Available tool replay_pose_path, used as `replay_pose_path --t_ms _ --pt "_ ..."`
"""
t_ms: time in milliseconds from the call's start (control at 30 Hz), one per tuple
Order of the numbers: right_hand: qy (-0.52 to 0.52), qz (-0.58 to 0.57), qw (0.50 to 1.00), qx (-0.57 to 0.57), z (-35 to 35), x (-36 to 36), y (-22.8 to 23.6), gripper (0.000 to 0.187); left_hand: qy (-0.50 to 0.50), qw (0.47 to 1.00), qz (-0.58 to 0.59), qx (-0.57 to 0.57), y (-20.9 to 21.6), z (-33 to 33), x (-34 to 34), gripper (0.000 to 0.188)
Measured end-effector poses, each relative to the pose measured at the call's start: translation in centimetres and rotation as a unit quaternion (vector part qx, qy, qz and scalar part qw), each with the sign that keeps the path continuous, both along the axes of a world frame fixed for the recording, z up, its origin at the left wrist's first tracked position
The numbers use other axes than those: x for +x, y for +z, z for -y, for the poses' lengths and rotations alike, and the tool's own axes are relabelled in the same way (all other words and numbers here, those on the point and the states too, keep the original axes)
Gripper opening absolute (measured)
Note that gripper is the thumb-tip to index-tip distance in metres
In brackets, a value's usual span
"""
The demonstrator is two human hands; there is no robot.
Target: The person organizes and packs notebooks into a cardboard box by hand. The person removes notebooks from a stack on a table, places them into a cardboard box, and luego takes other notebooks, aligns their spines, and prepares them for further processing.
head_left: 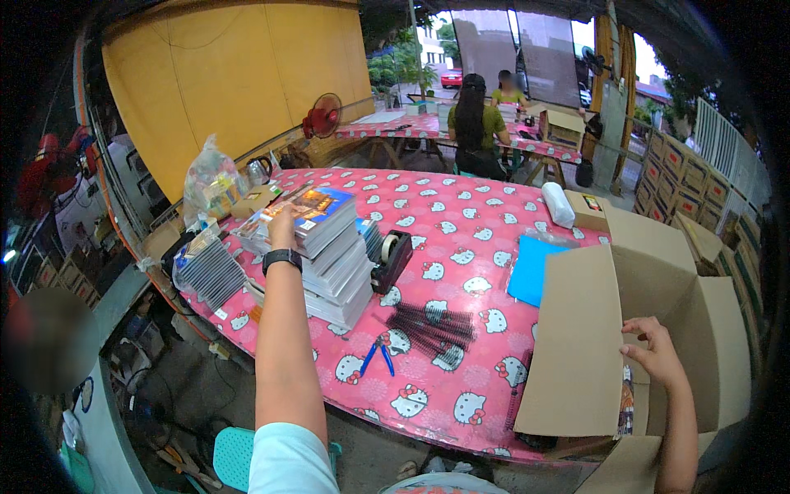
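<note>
The stack (339, 288) of books rises in uneven pale tiers, its top cover blue and orange. The pink surface's (436, 421) near edge runs close to the stack; rightward, patterned cloth spreads around coils (428, 328) toward the open box (572, 346). The left hand (282, 224) reaches onto the stack's top, its grip unclear. Well right of the stack, the right hand (652, 346) bends over the box, fingers curled, slightly apart.

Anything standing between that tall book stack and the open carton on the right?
Yes: a tape dispenser stands just right of the book stack, black coils lie farther right, and a flap spreads from the open carton toward them. Nothing visible separates the left hand from the stack's top.
</note>
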State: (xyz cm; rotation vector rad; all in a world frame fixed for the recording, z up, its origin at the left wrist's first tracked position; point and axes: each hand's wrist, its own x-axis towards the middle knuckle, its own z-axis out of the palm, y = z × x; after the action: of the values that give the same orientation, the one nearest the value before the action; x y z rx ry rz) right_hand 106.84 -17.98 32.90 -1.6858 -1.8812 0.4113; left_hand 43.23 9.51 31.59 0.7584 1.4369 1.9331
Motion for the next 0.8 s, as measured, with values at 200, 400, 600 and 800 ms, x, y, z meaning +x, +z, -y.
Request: replay_pose_path --t_ms 200,400,600,800 --pt "-0.002 -0.116 0.993 -0.035 0.3 0.9 0.0 0.037 0.128 0.941 -0.306 0.069 3.8 3.5 7.1 0.053" --pt "0.057 -0.132 0.989 -0.028 -2.6 4.2 -2.7 0.031 -0.317 0.809 -0.432 0.24 0.2 16.3 29.4 0.027" --pt "0.04 0.059 0.99 -0.121 -2.3 11.1 -1.9 0.04 -0.579 0.543 -0.506 0.337 -1.1 30.4 44.3 0.054" --pt "-0.146 -0.117 0.888 -0.42 -2.1 16.4 -9.9 0.078 -0.53 0.512 -0.623 0.261 -4.4 33.2 47.9 0.056"
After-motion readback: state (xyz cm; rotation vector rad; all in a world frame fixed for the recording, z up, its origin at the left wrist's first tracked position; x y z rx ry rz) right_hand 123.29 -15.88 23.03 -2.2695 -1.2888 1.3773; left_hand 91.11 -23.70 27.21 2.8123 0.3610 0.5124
